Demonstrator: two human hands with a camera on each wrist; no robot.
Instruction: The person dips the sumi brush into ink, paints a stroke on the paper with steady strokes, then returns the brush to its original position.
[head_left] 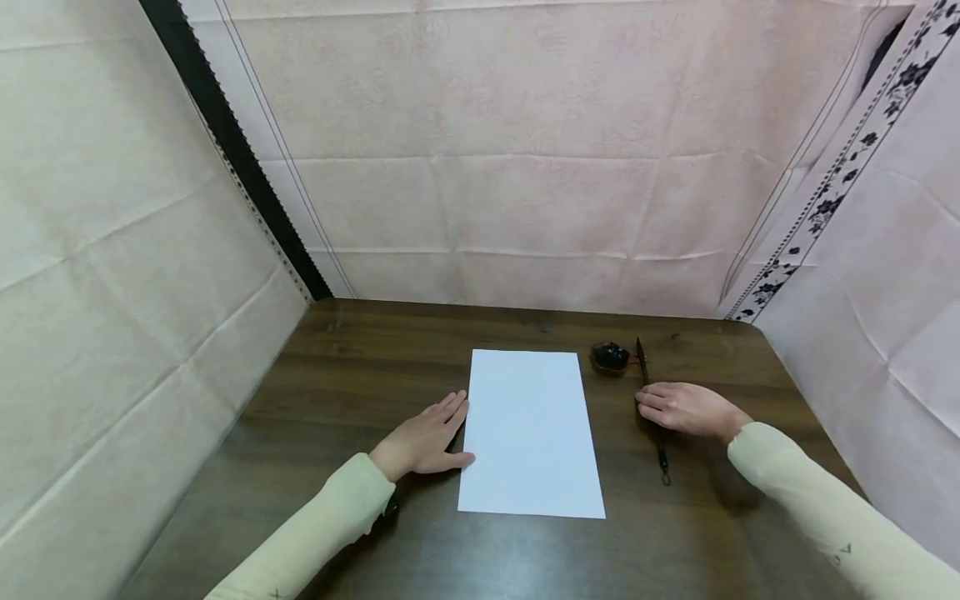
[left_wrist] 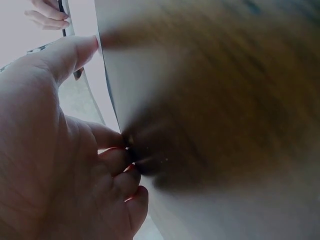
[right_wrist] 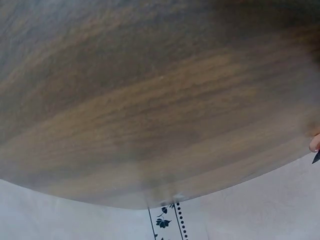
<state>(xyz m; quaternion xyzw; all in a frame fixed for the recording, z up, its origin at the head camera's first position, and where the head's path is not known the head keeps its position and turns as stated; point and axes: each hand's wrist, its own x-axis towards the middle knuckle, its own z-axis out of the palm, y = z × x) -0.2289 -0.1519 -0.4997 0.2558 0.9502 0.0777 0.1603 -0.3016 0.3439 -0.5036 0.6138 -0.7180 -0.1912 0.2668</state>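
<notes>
Around the far edge and both sides, creased pale cloth (head_left: 525, 125) hung like walls. Enclosed by it, a brown wooden table (head_left: 322, 400), streaked with darker grain. Down the right fold, a black-and-white floral band (head_left: 855, 158); down the left, a black strip (head_left: 240, 142) with a toothed edge. From the near side, pale sleeves (head_left: 840, 521) stretched over the wood, each with a small dark mark. Near mid-table, white paper (head_left: 528, 433), flat, its long sides running away from the near edge. At its left edge, the left hand (head_left: 427, 437), fingers spread and mostly extended, thumb tip on the paper, nothing gripped. To the paper's right, well apart from it, the right hand (head_left: 690, 408), fingers curled round the middle of a slender dark brush (head_left: 642, 365); tightness of grip impossible to tell. Brush pointed away at the far end, looped at the near end. Just left of its far end, a glossy dark object (head_left: 611, 357), rounded, too small to identify; contact with the brush unclear.
</notes>
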